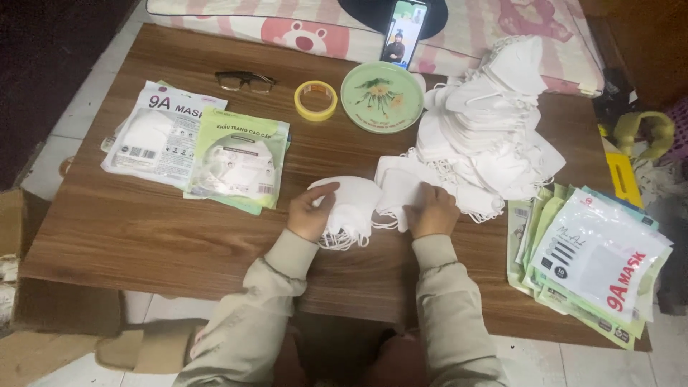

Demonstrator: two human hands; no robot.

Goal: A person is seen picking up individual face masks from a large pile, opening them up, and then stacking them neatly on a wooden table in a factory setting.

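Your left hand (pixel 309 213) grips a small stack of white face masks (pixel 349 206), fingers curled over its left edge, the ear loops trailing toward the near edge of the table. Your right hand (pixel 432 211) pinches a folded white mask (pixel 398 190) just right of that stack, at the middle of the wooden table (pixel 143 236). The masks are plain white, soft and creased. Far right of your hands lies a big heap of loose masks (pixel 487 122). Empty printed pouches (pixel 595 261) fan out at the near right; filled packets (pixel 204 147) lie to the left. At the far edge sit glasses (pixel 245 80), a yellow tape roll (pixel 316 99), a green plate (pixel 382 97) and a propped phone (pixel 403 32). Pale floor tiles and a pink patterned mat surround the table. How many masks the stack holds is hard to make out.
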